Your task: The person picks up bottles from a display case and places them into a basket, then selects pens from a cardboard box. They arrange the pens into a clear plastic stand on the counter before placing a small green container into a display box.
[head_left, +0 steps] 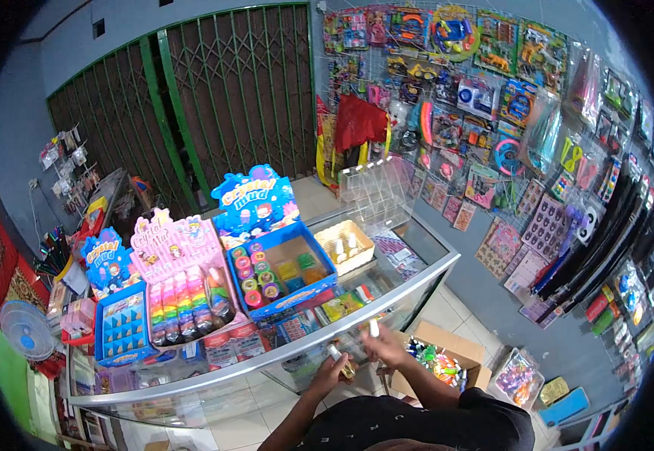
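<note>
My left hand (330, 373) is closed around a small bottle (348, 370) with a white top, low in front of the glass counter (297, 347). To its right, my right hand (387, 349) is closed on a small white-topped item (374, 328), held upright; its lower part is hidden by the fingers. The two hands are apart. On the counter beyond them, a cream basket (357, 264) holds a few white-topped bottles. Left of it stands a blue "Crystal Mud" display box (294, 303) with round-lidded tubs and coloured packs.
Further left are a pink display box (172, 249) and a smaller blue one (121, 359). A clear divided case (377, 192) stands behind the basket. An open cardboard box (451, 342) of colourful items lies right of my right hand. Packaged toys (492, 98) cover the right wall.
</note>
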The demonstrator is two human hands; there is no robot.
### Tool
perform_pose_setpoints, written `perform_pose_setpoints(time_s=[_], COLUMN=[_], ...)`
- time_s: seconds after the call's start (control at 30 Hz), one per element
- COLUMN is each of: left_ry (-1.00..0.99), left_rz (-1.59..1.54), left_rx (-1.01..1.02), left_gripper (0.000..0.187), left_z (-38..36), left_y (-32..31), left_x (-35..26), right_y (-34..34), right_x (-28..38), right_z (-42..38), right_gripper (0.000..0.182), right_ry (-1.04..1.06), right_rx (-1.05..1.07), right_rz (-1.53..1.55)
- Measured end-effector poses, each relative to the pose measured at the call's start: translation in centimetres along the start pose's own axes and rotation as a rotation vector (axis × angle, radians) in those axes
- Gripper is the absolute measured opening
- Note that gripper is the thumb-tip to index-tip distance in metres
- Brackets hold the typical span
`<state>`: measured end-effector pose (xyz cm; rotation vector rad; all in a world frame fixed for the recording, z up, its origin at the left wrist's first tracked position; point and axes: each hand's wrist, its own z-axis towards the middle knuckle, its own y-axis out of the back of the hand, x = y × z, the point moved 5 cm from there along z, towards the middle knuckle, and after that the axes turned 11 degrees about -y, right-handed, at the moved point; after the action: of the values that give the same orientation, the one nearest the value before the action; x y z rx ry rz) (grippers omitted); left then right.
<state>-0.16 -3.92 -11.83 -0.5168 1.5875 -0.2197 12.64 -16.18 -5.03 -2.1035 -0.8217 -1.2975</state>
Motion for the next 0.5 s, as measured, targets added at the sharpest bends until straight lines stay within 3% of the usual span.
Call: perform_pose_setpoints(time_s=[0.03,0.1,0.37,0.5], left_ry=[-0.025,-0.102,-0.283,-0.384], left_rz=[0.022,0.082,0.139,0.063], left_rx=[-0.019,-0.060,-0.141,-0.208], left_gripper=[0.038,0.037,0.028,0.029], left_z=[-1.0,-1.9,-6.0,-7.1], left_y=[-0.1,0.9,3.7,4.7], left_x=[-2.1,-4.6,-11.5,-12.8], right_y=[-1.1,-2.1,-4.6,-5.2], right_x=[2.5,5.6,11.2,12.4], right_z=[0.1,-0.1,1.5,1.6], right_gripper=[0.021,0.020,0.029,0.030], right_ry=[0.085,0.050,0.102,0.181], right_rx=[0.016,0.047,0.155,0.158], right_rz=[0.169,0.421,0.690,0.620])
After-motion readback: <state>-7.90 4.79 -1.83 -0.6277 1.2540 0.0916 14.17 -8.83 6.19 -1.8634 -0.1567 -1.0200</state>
